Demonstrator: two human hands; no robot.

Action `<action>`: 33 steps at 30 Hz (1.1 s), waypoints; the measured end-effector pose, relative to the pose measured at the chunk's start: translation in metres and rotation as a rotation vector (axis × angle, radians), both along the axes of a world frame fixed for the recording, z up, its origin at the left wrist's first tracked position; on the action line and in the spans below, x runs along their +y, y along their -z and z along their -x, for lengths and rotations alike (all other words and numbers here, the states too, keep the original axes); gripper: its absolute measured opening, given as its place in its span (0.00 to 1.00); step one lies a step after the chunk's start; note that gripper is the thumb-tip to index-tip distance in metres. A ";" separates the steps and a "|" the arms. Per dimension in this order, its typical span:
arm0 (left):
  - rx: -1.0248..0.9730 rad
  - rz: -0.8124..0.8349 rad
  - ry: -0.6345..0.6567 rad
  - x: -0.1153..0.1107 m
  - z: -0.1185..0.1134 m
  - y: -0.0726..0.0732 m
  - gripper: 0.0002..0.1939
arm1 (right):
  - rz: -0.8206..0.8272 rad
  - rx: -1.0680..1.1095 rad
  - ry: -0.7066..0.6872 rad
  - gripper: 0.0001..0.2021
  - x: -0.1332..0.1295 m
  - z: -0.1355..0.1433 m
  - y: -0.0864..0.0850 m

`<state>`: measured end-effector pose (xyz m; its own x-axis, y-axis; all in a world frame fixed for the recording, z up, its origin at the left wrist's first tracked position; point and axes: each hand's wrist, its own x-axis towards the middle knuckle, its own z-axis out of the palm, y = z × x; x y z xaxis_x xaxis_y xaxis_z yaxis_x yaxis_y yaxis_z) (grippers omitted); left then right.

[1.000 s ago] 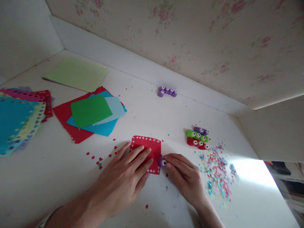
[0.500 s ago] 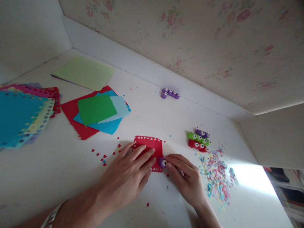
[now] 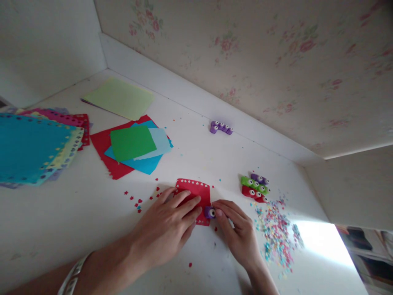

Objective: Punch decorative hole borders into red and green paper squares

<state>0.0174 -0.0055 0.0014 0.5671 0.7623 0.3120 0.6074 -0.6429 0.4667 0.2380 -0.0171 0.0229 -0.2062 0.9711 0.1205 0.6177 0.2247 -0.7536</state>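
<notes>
A small red sheet of paper (image 3: pixel 201 189) lies on the white table, with star and heart holes along its far and near edges. My left hand (image 3: pixel 167 223) rests on it, fingers spread and flat, covering its left part. At the sheet's right edge, near the lower corner, sits a purple craft punch (image 3: pixel 208 212) with a white button. My right hand (image 3: pixel 236 227) grips this punch between thumb and fingers. Small red cut-outs (image 3: pixel 140 201) lie scattered left of the sheet.
Green, red and blue papers (image 3: pixel 133 143) overlap at the left, near a pale green stack (image 3: pixel 119 98). Punched sheets (image 3: pixel 33 147) pile at far left. Purple punches (image 3: pixel 221 128) stand by the wall; more coloured punches (image 3: pixel 254 188) stand right, beside heaped confetti (image 3: pixel 278 233).
The camera view has shifted slightly, moving the papers right in the picture. My hands, the red sheet and the purple punch keep nearly the same positions relative to one another.
</notes>
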 end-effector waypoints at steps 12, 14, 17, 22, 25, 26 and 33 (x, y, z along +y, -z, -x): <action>-0.009 0.008 0.011 -0.001 0.001 0.002 0.14 | 0.060 0.026 0.033 0.09 -0.001 0.005 -0.001; -0.011 0.010 0.014 -0.001 0.001 0.002 0.14 | 0.067 0.031 0.036 0.10 -0.001 0.005 -0.001; -0.019 0.011 0.011 -0.001 0.001 0.001 0.14 | 0.073 0.039 0.037 0.10 -0.001 0.005 0.000; -0.023 0.016 0.010 -0.002 0.001 0.001 0.13 | 0.069 0.049 0.032 0.10 -0.001 0.006 -0.001; -0.032 0.021 0.011 -0.003 0.000 0.000 0.13 | 0.066 0.048 0.035 0.11 -0.001 0.006 -0.002; -0.033 0.023 0.012 -0.003 0.000 0.000 0.13 | 0.067 0.044 0.035 0.11 -0.001 0.006 -0.002; -0.001 0.038 0.026 -0.003 0.001 -0.003 0.13 | 0.050 0.029 0.051 0.11 -0.001 0.009 0.000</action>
<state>0.0161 -0.0085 0.0041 0.5863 0.7587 0.2839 0.5901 -0.6401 0.4919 0.2292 -0.0182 0.0230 -0.1539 0.9851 0.0768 0.6053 0.1555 -0.7806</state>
